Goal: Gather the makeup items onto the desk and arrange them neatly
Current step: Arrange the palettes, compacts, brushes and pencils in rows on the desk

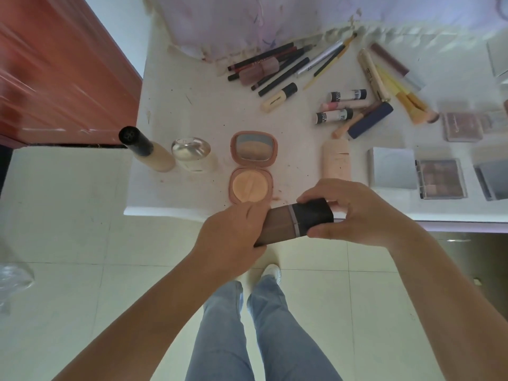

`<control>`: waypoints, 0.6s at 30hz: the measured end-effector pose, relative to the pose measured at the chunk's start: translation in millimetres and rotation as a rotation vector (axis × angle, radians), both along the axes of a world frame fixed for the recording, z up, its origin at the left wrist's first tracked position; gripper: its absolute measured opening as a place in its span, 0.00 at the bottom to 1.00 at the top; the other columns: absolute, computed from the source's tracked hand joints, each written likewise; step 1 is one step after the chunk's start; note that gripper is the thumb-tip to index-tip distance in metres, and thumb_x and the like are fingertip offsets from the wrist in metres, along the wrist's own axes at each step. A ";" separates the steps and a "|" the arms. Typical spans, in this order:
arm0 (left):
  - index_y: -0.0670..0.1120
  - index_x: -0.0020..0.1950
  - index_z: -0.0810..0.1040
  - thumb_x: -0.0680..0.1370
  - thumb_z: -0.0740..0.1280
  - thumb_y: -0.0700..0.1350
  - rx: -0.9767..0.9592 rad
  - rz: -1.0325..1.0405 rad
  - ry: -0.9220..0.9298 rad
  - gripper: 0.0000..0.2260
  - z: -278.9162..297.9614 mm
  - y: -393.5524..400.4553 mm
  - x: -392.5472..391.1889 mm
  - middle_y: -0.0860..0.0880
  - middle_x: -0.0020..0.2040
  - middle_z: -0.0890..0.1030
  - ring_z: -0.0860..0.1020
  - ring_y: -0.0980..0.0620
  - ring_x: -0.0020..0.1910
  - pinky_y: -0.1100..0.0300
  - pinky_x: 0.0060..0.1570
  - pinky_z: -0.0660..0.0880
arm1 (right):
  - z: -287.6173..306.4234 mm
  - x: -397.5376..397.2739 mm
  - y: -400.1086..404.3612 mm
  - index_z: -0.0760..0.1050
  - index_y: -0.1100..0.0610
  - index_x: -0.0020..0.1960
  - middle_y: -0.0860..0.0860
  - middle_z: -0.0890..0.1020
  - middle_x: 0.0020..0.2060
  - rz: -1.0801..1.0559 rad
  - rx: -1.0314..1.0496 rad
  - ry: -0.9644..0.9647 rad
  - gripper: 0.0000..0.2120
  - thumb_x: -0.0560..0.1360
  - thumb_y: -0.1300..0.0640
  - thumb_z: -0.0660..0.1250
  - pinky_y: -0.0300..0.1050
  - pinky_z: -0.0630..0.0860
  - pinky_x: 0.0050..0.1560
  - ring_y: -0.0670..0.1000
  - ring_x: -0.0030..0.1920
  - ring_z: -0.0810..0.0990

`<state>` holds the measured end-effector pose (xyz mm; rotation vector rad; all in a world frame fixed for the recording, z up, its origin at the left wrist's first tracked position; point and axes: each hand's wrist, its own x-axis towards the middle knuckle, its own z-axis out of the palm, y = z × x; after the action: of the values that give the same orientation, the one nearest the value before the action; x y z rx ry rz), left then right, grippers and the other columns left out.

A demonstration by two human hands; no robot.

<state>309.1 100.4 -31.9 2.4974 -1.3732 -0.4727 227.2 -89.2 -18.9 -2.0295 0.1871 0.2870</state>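
Observation:
I hold a brown foundation bottle (286, 221) with a black cap sideways, just in front of the white desk's (198, 111) near edge. My left hand (233, 232) grips its brown body; my right hand (354, 213) grips the black cap. On the desk lie an open pink powder compact (251, 167), a beige bottle with a black cap (148, 151), a clear glass bottle (192, 152), a pink tube (336, 159), several pencils (275, 64), a cream concealer (279, 97), brushes (404, 97) and eyeshadow palettes (439, 178).
A red-brown door (55, 70) stands left of the desk. Pale cloth (233, 20) hangs at the desk's back edge. Below are a tiled floor (82, 215), my jeans-clad legs and a white shoe (272, 272). Crumpled clear plastic (13, 279) lies at the left.

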 end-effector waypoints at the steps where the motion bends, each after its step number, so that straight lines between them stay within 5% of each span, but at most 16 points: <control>1: 0.41 0.45 0.79 0.53 0.78 0.41 -0.008 -0.015 -0.036 0.23 -0.1 0.6 0.2 0.47 0.29 0.78 0.75 0.50 0.23 0.63 0.20 0.69 | -2.9 -0.6 1.5 0.71 0.37 0.45 0.39 0.76 0.41 -0.003 0.015 -0.004 0.24 0.63 0.62 0.75 0.25 0.72 0.47 0.36 0.47 0.74; 4: 0.41 0.46 0.79 0.53 0.79 0.41 0.056 -0.025 -0.052 0.23 0.5 5.5 6.1 0.46 0.31 0.80 0.76 0.49 0.25 0.60 0.21 0.72 | -8.8 -6.3 -4.4 0.71 0.39 0.45 0.40 0.76 0.41 -0.031 0.019 -0.017 0.24 0.63 0.65 0.74 0.26 0.73 0.46 0.37 0.46 0.75; 8: 0.44 0.56 0.73 0.69 0.68 0.42 0.115 0.296 0.007 0.16 4.1 34.6 31.8 0.47 0.48 0.79 0.76 0.46 0.44 0.61 0.37 0.66 | 2.0 -26.9 -50.5 0.78 0.41 0.40 0.42 0.81 0.38 -0.420 0.198 -0.054 0.28 0.65 0.77 0.66 0.29 0.75 0.42 0.40 0.42 0.78; 12: 0.43 0.56 0.74 0.68 0.69 0.42 0.041 0.262 -0.020 0.16 2.5 28.2 32.3 0.45 0.47 0.79 0.75 0.45 0.42 0.61 0.37 0.64 | 9.2 -8.9 -31.8 0.73 0.45 0.47 0.41 0.78 0.41 -0.277 0.128 -0.089 0.23 0.61 0.68 0.74 0.24 0.71 0.41 0.33 0.42 0.77; 18: 0.39 0.54 0.76 0.65 0.71 0.39 0.011 0.165 0.009 0.17 -2.8 15.2 15.1 0.42 0.43 0.80 0.78 0.42 0.39 0.56 0.33 0.70 | 4.7 15.4 3.4 0.71 0.44 0.47 0.41 0.76 0.43 -0.244 0.186 -0.108 0.24 0.64 0.70 0.72 0.26 0.74 0.44 0.34 0.44 0.77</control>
<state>324.2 115.5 -34.7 2.5870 -1.1522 -0.4568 242.6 -85.8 -14.2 -1.8111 0.3254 0.0398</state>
